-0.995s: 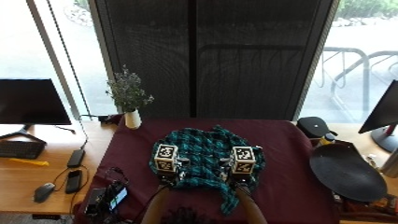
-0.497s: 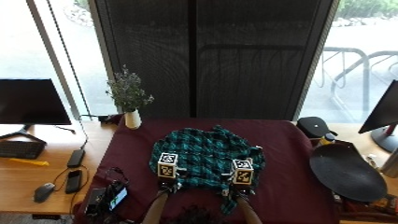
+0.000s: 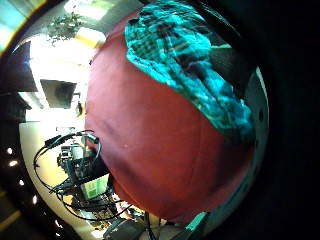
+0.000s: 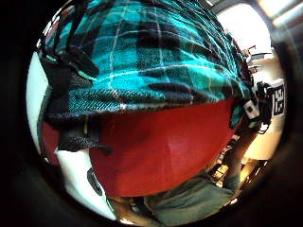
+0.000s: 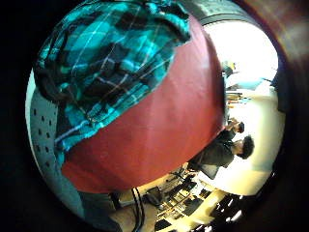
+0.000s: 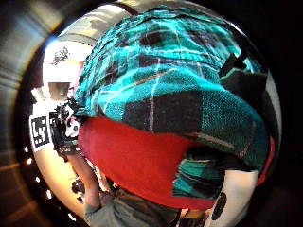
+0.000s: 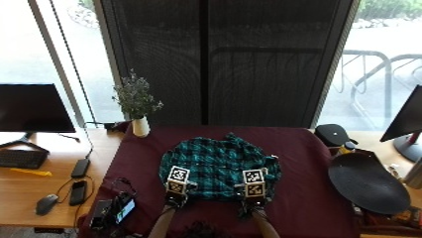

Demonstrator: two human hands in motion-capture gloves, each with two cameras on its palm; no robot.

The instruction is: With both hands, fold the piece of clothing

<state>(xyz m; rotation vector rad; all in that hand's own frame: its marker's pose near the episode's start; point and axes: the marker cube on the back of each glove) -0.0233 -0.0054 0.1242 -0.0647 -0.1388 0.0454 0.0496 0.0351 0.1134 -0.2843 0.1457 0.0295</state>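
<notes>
My left hand [image 7: 175, 194] pinches near hem of plaid shirt [image 7: 217, 166], which lies bunched mid tabletop [image 7: 303, 188]; right hand [image 7: 253, 198] pinches same hem. Imo keep both level, pull edge taut b4 folding over, else creases.

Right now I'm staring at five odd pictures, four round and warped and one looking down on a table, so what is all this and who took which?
No machine here: a person at a table, working in black gloves. The downward picture comes from a camera above and behind their head. It shows a green-and-black plaid garment bunched on a dark red tablecloth, with the left hand and right hand at its near edge. The four round pictures come from small wide-angle cameras on the palms, two per hand, so the cloth fills them. In the thumb-side ones, gloved fingers curl round the plaid edge: each hand has a grip on it. A vase of flowers stands at the far left corner.
</notes>
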